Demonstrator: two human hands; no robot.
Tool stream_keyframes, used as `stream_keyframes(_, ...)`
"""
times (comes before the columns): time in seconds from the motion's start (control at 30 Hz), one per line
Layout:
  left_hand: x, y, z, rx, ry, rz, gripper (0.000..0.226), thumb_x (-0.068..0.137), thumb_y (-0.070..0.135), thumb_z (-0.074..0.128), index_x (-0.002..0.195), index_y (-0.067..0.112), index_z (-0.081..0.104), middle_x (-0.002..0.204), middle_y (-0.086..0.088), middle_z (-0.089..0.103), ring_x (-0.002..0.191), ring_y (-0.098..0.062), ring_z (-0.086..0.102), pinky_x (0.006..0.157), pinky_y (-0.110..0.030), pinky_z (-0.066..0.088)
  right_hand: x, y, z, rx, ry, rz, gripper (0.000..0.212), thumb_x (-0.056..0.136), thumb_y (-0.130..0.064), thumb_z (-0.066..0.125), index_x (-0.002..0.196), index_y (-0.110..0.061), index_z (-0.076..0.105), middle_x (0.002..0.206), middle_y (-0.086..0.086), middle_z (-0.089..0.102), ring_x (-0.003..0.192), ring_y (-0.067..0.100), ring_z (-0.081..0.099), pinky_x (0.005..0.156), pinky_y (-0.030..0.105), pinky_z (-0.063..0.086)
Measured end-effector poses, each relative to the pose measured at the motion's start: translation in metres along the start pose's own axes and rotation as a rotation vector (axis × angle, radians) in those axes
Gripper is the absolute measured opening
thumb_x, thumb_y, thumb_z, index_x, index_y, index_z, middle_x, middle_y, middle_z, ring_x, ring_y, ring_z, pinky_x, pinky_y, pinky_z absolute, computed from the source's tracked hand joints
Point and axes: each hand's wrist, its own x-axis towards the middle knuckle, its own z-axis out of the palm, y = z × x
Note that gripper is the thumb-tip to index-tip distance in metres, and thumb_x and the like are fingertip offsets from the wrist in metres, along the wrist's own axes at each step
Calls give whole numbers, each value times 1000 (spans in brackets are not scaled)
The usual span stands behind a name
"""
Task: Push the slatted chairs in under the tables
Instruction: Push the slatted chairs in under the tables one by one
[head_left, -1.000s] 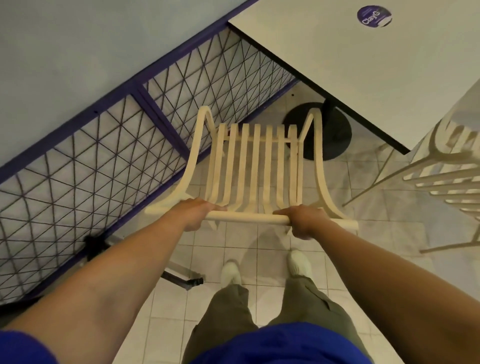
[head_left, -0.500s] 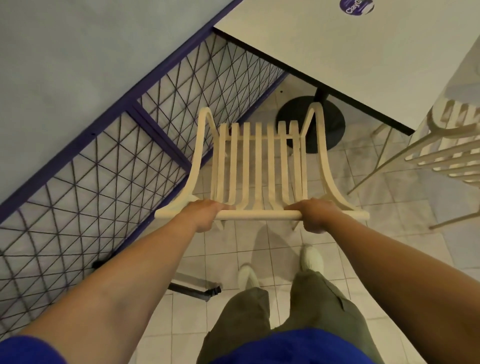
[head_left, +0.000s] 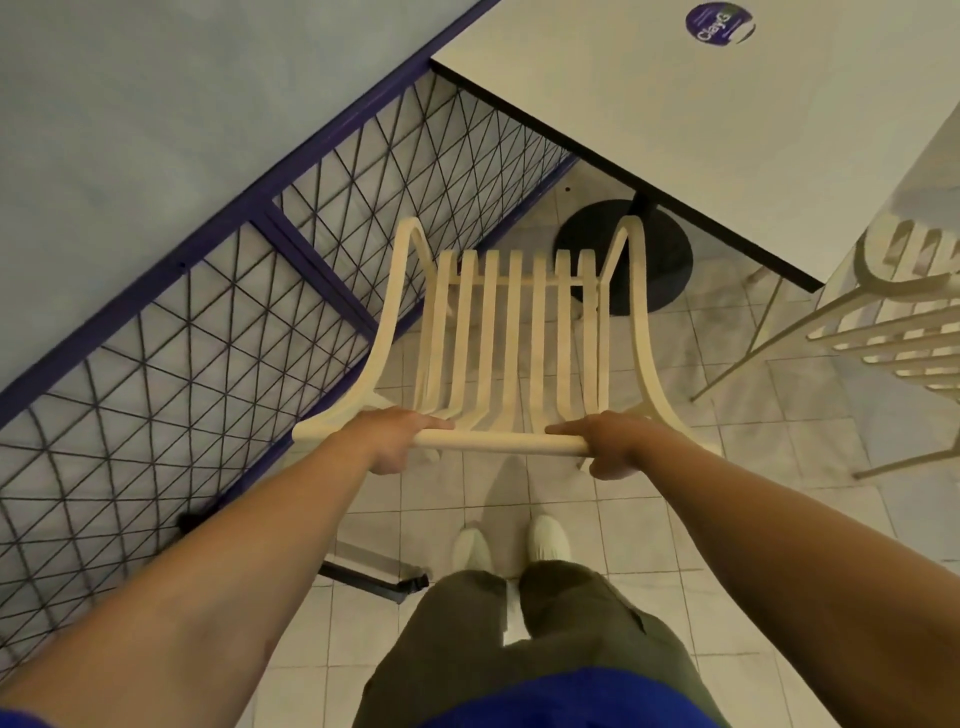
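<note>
While my left hand (head_left: 395, 440) and right hand (head_left: 614, 448) curl tight round the top rail (head_left: 498, 442) of the slatted chair (head_left: 511, 332), which stands just short of the near edge of the table (head_left: 675, 104), I judge a skewed push could jam its front legs against the black pedestal base (head_left: 667, 260).

We record a pale tiled floor (head_left: 623, 545) bearing the table's black round base (head_left: 670, 270), a cream slatted chair (head_left: 511, 332) just before it, a second slatted chair (head_left: 893, 332) at the right and a pair of white shoes (head_left: 545, 535), while the white tabletop (head_left: 675, 104) carries one round purple sticker (head_left: 719, 23).
</note>
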Motion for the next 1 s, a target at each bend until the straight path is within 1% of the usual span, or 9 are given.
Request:
stream_keyframes(0.07, 1, -1, -1, 0, -3, 5, 75, 97, 14, 56, 147, 62, 26, 127, -1, 56, 96, -21, 57, 75, -31, 44, 0, -1, 0, -12, -3, 1, 74, 88, -4, 63, 149, -39, 38, 128, 2, 60, 101, 17, 52, 98, 39, 43)
stream_keyframes(0.2, 6, -1, 1, 8, 15, 14, 77, 97, 10, 56, 149, 58, 28, 127, -1, 56, 91, -19, 56, 74, -31, 44, 0, -7, 0, -33, 27, 49, 78, 89, -1, 62, 151, -41, 34, 131, 2, 58, 108, 21, 56, 98, 37, 45)
stream_keyframes(0.33, 11, -4, 5, 60, 31, 42, 84, 93, 2, 54, 148, 60, 27, 109, 3, 54, 85, -18, 57, 74, -34, 50, -1, -11, 5, -64, 67, 127, 82, 89, -2, 61, 149, -49, 31, 121, -2, 60, 92, 15, 58, 89, 33, 51)
stream_keyframes(0.5, 13, -10, 5, 78, 33, 88, 89, 90, -4, 56, 150, 55, 27, 112, -1, 55, 85, -21, 58, 78, -40, 55, -1, -14, 11, -52, 111, 220, 79, 90, -5, 60, 146, -54, 33, 100, -8, 50, 76, 9, 53, 76, 29, 48)
stream_keyframes(0.57, 14, -15, 3, 79, 33, 105, 90, 90, -5, 55, 150, 55, 27, 114, -2, 55, 86, -22, 57, 77, -40, 54, 0, -18, 12, -42, 116, 239, 79, 91, -5, 60, 146, -54, 33, 102, -7, 52, 78, 9, 53, 76, 29, 47)
stream_keyframes(0.7, 17, -37, -7, 126, 48, 164, 85, 93, -3, 51, 149, 57, 29, 110, -1, 52, 91, -24, 58, 78, -41, 51, 2, -39, 13, -6, 82, 247, 81, 92, -1, 55, 148, -54, 29, 126, 0, 56, 90, 14, 53, 86, 33, 50)
stream_keyframes(0.83, 19, -53, -19, 182, 58, 205, 80, 95, 0, 52, 148, 56, 30, 116, -1, 55, 94, -23, 56, 80, -38, 48, 11, -55, 29, 42, 112, 270, 85, 88, -3, 59, 147, -56, 30, 125, -1, 60, 94, 18, 60, 86, 37, 55)
stream_keyframes(0.9, 22, -60, -24, 190, 51, 224, 81, 93, 0, 52, 148, 56, 31, 114, 1, 55, 90, -20, 53, 78, -37, 47, 15, -62, 33, 60, 122, 292, 84, 88, -3, 60, 147, -55, 30, 122, -1, 60, 94, 18, 61, 87, 38, 55)
stream_keyframes(1.0, 29, -71, -32, 210, 47, 236, 83, 92, -2, 51, 147, 57, 32, 120, -1, 57, 90, -20, 54, 77, -37, 47, 18, -72, 32, 88, 123, 310, 82, 90, -4, 59, 148, -53, 30, 119, -1, 59, 91, 16, 58, 88, 38, 55)
